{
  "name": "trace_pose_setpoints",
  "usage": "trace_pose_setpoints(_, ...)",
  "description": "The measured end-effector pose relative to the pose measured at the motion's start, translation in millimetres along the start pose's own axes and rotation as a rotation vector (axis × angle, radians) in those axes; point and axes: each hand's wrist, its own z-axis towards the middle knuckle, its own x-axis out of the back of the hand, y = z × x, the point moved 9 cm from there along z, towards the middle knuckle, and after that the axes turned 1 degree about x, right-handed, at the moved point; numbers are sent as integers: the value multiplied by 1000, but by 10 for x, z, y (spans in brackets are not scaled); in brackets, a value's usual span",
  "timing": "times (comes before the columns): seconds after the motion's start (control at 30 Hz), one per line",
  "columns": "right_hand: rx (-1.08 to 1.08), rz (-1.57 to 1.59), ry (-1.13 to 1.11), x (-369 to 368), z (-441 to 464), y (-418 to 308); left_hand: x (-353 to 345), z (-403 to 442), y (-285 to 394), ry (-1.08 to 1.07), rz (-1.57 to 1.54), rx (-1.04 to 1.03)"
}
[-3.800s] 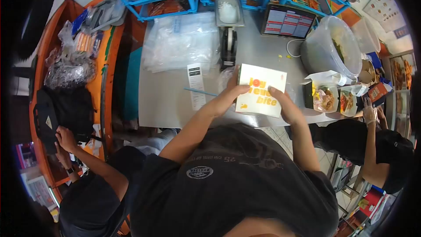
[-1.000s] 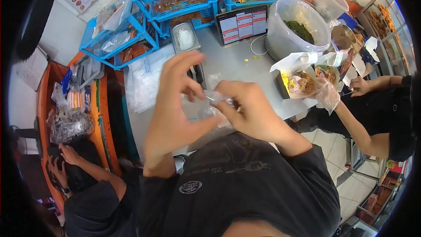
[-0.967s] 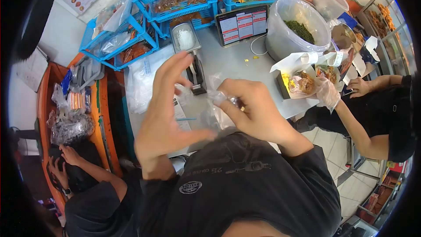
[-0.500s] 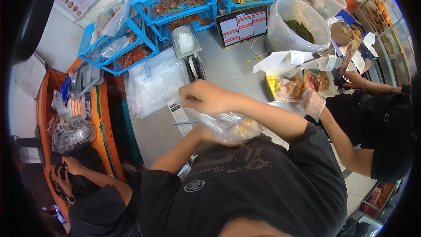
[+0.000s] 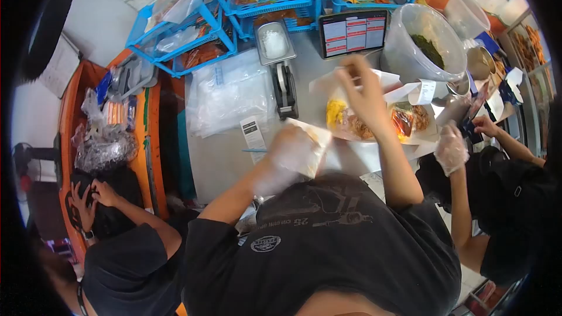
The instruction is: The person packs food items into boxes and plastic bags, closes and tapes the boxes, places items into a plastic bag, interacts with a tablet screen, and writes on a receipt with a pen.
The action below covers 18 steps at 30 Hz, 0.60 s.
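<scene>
My left hand (image 5: 281, 155) is closed around a pale, box-like item (image 5: 310, 147) close to my shirt. Clear plastic film (image 5: 272, 178) covers the hand and wrist; motion smears its outline. Raised over the counter, my right hand (image 5: 364, 90) has its fingers apart and nothing visible in them. Below and beside it are open white boxes (image 5: 374, 139) of food, with yellow pieces and browned bits in them. A printed label slip (image 5: 253, 136) lies on the counter left of my left hand, and a thin blue stick (image 5: 254, 151) crosses its lower part.
Clear plastic bags (image 5: 225, 99) lie beside a black tape dispenser (image 5: 285, 90). Behind stand a metal tray of white stuff (image 5: 273, 44), a tablet (image 5: 354, 34), blue baskets (image 5: 269, 0) and a bucket of green leaves (image 5: 424, 41). A co-worker's gloved hand (image 5: 451, 149) is at right; another person's hands (image 5: 93, 199) are at left.
My right hand has left the plastic bag at my left hand and moved right, over the open boxes. The co-worker's gloved hand has drawn back from the boxes. The view has shifted.
</scene>
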Motion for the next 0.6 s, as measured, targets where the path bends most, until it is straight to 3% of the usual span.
trace_pose_setpoints(0.03,51,53,99,155,-90,21,5,-34,-258,-98,-16,170)
trace_pose_setpoints(0.07,102,108,195,275,-215,55,244,-140,-441,90,-213,291)
trace_pose_setpoints(0.13,271,182,-28,65,-511,-14,722,-586,-809,495,-596,531)
trace_pose_setpoints(0.2,528,-42,-394,-382,-799,-581,980,-934,-1024,735,-879,666)
trace_pose_setpoints(0.27,547,93,-447,-624,-919,-678,1106,-1045,-1030,784,-1134,665)
trace_pose_setpoints(0.33,611,156,-322,-728,-906,-617,1142,-1121,-860,838,-1504,603)
trace_pose_setpoints(0.37,640,108,-319,-780,-912,-596,1129,-1125,-772,858,-1714,541)
trace_pose_setpoints(0.4,670,60,-314,-830,-913,-589,917,-1181,-1031,938,-1736,574)
trace_pose_setpoints(0.47,766,-124,-380,-989,-943,-544,959,-1479,-1082,908,-712,677)
trace_pose_setpoints(0.5,682,-60,-425,-1073,-930,-395,1001,-1521,-937,834,-208,687)
trace_pose_setpoints(0.53,433,174,-537,-1226,-932,-101,1116,-1574,-772,742,-290,760)
trace_pose_setpoints(0.57,-42,741,-609,-1470,-1031,337,1222,-1612,-589,649,-373,831)
trace_pose_setpoints(0.6,-451,1077,-617,-1704,-1184,646,1235,-1391,-407,362,499,743)
